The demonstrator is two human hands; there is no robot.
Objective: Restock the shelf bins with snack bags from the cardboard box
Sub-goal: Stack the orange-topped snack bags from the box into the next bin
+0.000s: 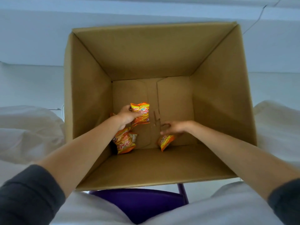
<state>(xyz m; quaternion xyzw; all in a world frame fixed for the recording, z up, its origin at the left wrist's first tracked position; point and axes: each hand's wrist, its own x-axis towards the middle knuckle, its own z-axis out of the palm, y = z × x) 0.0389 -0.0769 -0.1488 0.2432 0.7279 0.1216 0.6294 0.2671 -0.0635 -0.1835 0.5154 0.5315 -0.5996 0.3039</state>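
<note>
A deep open cardboard box [219,95] fills the middle of the view, and both my arms reach down into it. My left hand [127,116] is closed around an orange snack bag [140,113], held a little above the box floor. Below that wrist, more orange bags [124,142] lie in the near left corner. My right hand [174,127] hovers with fingers apart, holding nothing, just above another orange bag [165,142] lying against the near wall. No shelf bins are visible.
The box stands on a pale surface by a light wall. White cloth [29,130] bulges on both sides of it. A purple chair seat [138,203] shows under the near edge of the box.
</note>
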